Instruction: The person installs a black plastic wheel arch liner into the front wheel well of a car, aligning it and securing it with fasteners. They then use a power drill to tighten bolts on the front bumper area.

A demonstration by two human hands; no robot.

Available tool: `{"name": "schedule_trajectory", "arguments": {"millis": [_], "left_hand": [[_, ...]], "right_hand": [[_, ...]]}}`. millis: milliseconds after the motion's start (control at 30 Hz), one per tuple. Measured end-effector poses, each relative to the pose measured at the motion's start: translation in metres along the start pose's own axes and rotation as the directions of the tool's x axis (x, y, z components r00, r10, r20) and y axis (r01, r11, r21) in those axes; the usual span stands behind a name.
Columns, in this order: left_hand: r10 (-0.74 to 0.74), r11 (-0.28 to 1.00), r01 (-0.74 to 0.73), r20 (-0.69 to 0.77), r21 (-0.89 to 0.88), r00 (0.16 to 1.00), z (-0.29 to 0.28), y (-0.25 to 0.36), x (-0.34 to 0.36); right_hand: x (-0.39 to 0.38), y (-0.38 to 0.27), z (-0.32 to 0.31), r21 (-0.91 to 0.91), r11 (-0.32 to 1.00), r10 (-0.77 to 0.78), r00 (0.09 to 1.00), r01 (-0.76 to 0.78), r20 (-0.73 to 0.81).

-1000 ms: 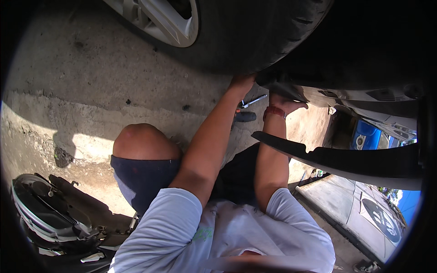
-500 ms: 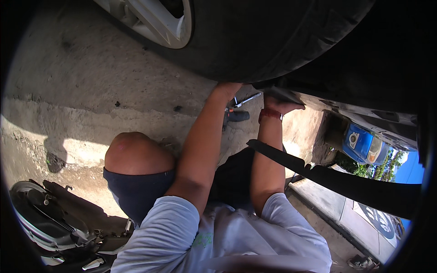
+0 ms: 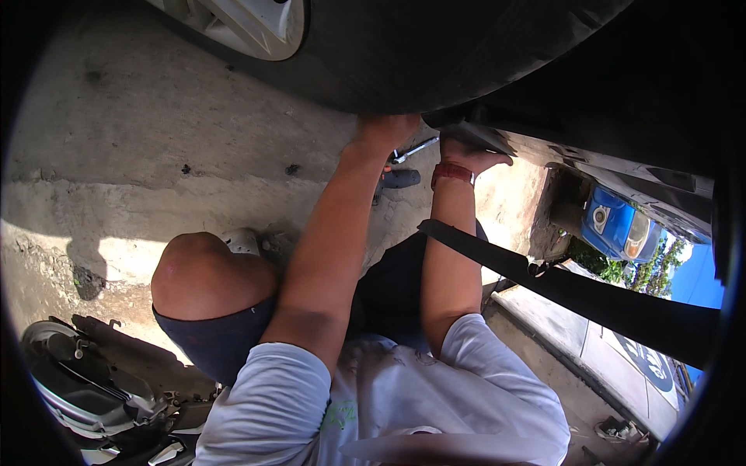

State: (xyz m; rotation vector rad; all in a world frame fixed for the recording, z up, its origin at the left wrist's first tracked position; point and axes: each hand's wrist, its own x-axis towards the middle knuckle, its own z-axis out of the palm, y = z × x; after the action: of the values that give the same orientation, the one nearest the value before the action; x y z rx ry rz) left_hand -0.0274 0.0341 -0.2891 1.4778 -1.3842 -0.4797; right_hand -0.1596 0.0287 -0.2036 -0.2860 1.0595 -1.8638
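Beneath the large black tire [image 3: 404, 62], my left hand [image 3: 386, 133] reaches up to its lower edge; its fingers are hidden behind the rubber. To the right, my right hand [image 3: 478, 159] is raised under the black plastic edge [image 3: 486, 137] of the vehicle body, with a reddish-brown watch band [image 3: 452, 174] on the wrist. Part of this hand is stretched out to the right, and the panel covers the rest. On the ground between my forearms lie a shiny metal wrench-like tool [image 3: 417, 150] and a dark tool with an orange part [image 3: 400, 179].
A silver wheel rim [image 3: 268, 27] shows at the top. A black strap-like piece [image 3: 575, 299] crosses over my right forearm. Motorcycle parts [image 3: 93, 388] stand at lower left, beside my bare knee [image 3: 210, 272]. Rough concrete ground [image 3: 140, 147] spreads leftward; a blue vehicle [image 3: 610, 221] is at right.
Both hands have shifted slightly up and left in the picture, as the whole view has moved. More of the back of my left hand shows beneath the tire.
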Motion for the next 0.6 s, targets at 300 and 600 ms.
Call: {"name": "schedule_trajectory", "arguments": {"millis": [300, 600], "left_hand": [[0.108, 0.994, -0.108, 0.033, -0.001, 0.994, 0.012, -0.017, 0.01], [0.089, 0.985, -0.105, 0.123, 0.138, 0.988, 0.023, -0.036, 0.0]], "right_hand": [[0.007, -0.002, -0.005, 0.102, 0.994, 0.041, 0.996, -0.05, 0.084], [0.008, -0.005, 0.001, 0.072, 0.997, 0.031, 0.996, -0.036, 0.08]]}}
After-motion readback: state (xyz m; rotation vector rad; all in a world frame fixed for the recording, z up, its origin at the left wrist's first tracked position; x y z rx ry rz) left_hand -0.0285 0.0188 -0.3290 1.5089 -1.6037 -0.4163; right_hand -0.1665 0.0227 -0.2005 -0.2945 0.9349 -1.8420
